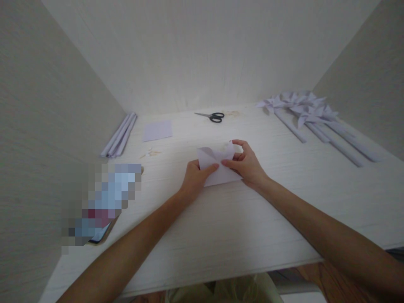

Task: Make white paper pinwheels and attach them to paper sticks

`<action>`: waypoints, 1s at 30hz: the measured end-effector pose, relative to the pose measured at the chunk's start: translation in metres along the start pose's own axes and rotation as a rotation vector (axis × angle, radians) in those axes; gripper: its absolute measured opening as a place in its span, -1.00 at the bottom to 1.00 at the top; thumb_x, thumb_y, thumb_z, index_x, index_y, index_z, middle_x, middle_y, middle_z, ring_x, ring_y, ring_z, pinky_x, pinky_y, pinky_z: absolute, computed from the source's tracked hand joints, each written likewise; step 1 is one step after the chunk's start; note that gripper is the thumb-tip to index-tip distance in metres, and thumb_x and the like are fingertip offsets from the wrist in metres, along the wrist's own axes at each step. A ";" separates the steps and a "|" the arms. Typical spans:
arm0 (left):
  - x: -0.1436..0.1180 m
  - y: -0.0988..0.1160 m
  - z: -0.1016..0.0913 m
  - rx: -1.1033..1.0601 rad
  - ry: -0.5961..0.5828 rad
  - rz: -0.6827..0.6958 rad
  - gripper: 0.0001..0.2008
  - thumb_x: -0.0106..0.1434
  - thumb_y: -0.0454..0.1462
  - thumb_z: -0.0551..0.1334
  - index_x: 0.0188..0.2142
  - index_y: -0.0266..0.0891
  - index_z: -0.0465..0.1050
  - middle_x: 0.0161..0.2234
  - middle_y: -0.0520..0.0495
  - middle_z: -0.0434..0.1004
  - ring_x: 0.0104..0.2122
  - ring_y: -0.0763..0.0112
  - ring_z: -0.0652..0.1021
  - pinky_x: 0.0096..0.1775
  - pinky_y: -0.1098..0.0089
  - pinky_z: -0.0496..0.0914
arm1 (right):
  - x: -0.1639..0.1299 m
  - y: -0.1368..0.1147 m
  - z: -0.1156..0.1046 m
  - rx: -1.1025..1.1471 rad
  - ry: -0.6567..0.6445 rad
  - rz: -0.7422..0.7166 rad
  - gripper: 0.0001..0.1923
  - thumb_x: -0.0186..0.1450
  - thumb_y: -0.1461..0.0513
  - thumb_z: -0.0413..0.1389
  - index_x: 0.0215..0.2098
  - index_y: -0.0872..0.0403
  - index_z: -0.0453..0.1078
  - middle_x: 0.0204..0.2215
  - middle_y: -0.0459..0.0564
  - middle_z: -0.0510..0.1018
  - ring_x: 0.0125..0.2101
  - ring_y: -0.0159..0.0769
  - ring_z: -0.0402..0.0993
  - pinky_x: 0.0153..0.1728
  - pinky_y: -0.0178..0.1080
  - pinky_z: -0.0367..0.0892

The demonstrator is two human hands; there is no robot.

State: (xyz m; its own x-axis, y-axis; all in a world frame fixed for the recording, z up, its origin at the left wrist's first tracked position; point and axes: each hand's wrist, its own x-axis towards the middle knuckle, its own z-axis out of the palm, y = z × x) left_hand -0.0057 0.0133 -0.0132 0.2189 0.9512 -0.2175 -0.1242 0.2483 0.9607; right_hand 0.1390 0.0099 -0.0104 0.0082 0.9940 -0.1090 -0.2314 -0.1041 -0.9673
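White tabletop [195, 240] sits under both: left hand [195, 176] and right hand [251, 167] each pinch the curled paper [221, 176], which might rip if pulled too hard.

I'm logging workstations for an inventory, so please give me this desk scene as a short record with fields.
Left hand: thumb on top of the held paper
Right hand: gripping the same paper, its far right corner bent up
Scissors: black-handled, lying beyond the hands, blades pointing left
Flat sheet: left of the scissors
Paper tubes: bundled at far left
Paper pinwheels: clustered at far right, with paper sticks
Small bits: near the flat sheet, too small to identify
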 end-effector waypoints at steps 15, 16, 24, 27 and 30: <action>-0.002 0.011 -0.004 0.416 -0.499 -0.093 -0.77 -0.10 -0.17 0.24 -0.51 -0.34 0.44 -0.60 0.01 0.40 -0.59 0.50 0.38 -0.53 0.49 0.17 | 0.000 -0.029 -0.024 -0.463 -0.577 0.146 -0.30 -0.11 0.39 0.21 -0.03 0.04 0.07 -0.76 -0.38 0.21 -0.75 -0.60 0.14 -0.75 -0.52 0.00; -0.001 0.010 -0.004 0.435 -0.492 -0.074 -0.78 -0.10 -0.18 0.23 -0.51 -0.33 0.44 -0.59 0.02 0.40 -0.58 0.50 0.39 -0.52 0.49 0.18 | 0.000 -0.030 -0.023 -0.456 -0.576 0.148 -0.31 -0.10 0.40 0.21 -0.04 0.03 0.06 -0.75 -0.38 0.22 -0.74 -0.59 0.16 -0.74 -0.52 0.01; 0.000 0.009 -0.005 0.470 -0.432 -0.068 -0.80 -0.07 -0.21 0.20 -0.49 -0.31 0.45 -0.59 0.03 0.41 -0.61 0.52 0.37 -0.57 0.51 0.16 | 0.001 -0.023 -0.025 -0.263 -0.587 0.194 -0.36 -0.10 0.41 0.18 -0.10 -0.02 0.04 -0.56 -0.23 0.43 -0.57 -0.46 0.39 -0.56 -0.40 0.29; -0.001 0.010 -0.004 0.465 -0.432 -0.064 -0.81 -0.07 -0.22 0.19 -0.50 -0.31 0.46 -0.60 0.02 0.40 -0.61 0.52 0.37 -0.57 0.51 0.16 | 0.001 -0.022 -0.024 -0.242 -0.572 0.192 -0.38 -0.11 0.42 0.18 -0.13 -0.01 0.06 -0.55 -0.22 0.44 -0.57 -0.45 0.39 -0.57 -0.41 0.29; -0.002 0.011 -0.003 0.470 -0.423 -0.060 -0.82 -0.07 -0.22 0.19 -0.50 -0.31 0.46 -0.60 0.03 0.40 -0.62 0.53 0.36 -0.57 0.51 0.15 | 0.001 -0.022 -0.023 -0.236 -0.556 0.197 -0.39 -0.13 0.42 0.18 -0.15 0.00 0.07 -0.54 -0.21 0.45 -0.57 -0.45 0.40 -0.57 -0.41 0.29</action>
State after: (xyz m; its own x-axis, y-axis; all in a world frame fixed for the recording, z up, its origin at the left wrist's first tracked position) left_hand -0.0104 0.0148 -0.0025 0.5881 0.7592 -0.2788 0.3171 0.1007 0.9430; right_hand 0.1664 0.0127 0.0055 -0.5335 0.8177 -0.2163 0.0442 -0.2284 -0.9726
